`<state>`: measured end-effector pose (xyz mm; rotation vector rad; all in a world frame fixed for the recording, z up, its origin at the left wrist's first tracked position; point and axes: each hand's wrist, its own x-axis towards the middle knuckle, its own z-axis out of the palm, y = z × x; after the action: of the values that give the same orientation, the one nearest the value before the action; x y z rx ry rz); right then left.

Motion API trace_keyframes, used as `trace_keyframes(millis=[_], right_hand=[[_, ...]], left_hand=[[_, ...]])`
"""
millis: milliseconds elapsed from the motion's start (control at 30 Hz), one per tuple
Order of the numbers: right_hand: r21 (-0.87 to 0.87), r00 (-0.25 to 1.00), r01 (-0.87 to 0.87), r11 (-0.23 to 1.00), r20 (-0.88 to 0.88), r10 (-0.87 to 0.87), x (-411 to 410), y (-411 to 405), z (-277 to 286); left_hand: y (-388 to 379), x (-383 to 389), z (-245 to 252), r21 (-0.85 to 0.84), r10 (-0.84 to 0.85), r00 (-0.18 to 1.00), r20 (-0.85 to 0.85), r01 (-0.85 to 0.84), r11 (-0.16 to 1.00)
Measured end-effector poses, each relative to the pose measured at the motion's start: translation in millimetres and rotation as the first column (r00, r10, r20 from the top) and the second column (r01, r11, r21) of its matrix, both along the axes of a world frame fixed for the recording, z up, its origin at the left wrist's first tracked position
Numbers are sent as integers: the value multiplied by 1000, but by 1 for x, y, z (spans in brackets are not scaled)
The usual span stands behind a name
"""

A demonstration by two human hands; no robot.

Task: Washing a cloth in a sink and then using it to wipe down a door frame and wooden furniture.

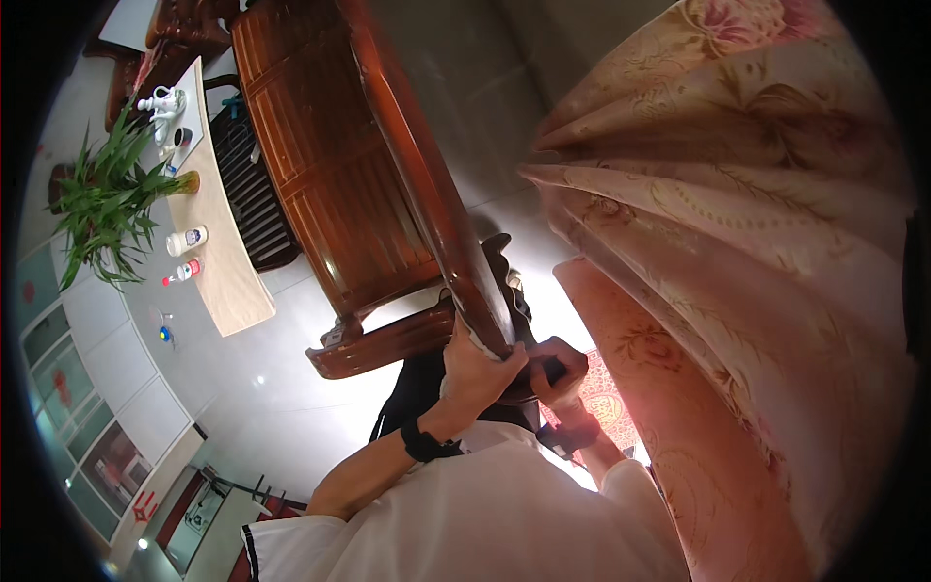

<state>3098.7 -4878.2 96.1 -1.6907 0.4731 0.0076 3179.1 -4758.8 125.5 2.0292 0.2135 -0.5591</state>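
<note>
The top rail (429, 174) of a glossy reddish-brown wooden bench rises from my hands toward the top of the view. My left hand (476, 371) is wrapped over the rail's near end, with the thumb along its edge. A thin strip of white material, perhaps a cloth, shows between palm and wood. Just to the right, my right hand (560, 371) has its fingers curled close by the rail's end. Something dark shows inside that curl; whether it is held or part of the bench is unclear. Both wrists wear black bands.
Patterned curtains (713, 218) hang close on the right. The bench's slatted seat back (342, 160) and armrest (385, 345) lie left of the rail. Beyond, a pale table (233, 276) carries a potted plant (116, 189), a white cup (187, 241), a bottle (182, 272) and a teapot (164, 102).
</note>
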Motion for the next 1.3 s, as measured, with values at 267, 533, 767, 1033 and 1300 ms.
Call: trace_keyframes(millis=[267, 533, 767, 1033, 1300], right_hand=[[49, 999, 29, 998, 34, -31, 14, 24, 2], [75, 990, -124, 989, 82, 118, 24, 15, -1], [-26, 967, -172, 985, 187, 174, 26, 14, -5], [237, 996, 45, 971, -91, -24, 7, 35, -6], [259, 967, 204, 944, -203, -153, -26, 33, -104]], left_hand=[[20, 17, 9, 58, -80, 995, 61, 76, 995], [24, 16, -4, 1, -77, 986, 148, 78, 997], [30, 10, -24, 19, -111, 977, 182, 109, 994], [59, 2, -1, -159, -92, 924, 372, 161, 974], [169, -51, -17, -197, -208, 947, 246, 259, 946]])
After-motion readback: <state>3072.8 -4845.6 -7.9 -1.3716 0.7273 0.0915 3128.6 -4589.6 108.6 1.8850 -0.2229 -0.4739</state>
